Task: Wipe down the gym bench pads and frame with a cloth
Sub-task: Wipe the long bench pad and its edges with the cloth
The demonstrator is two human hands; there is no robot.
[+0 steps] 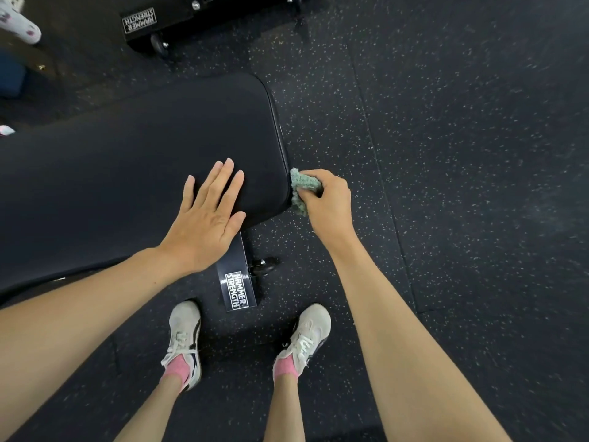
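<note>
One long pad (134,173) points right, cloth (302,186) at its end.

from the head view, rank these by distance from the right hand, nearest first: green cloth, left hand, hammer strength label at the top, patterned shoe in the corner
1. Green cloth, gripped in the right hand at the pad's end.
2. Left hand, flat on the bench pad, to the left.
3. Hammer Strength label, top of view.
4. Patterned shoe, top-left corner.

Head camera looks steeply down (wide-angle), close over bench pad (127,173).
</note>
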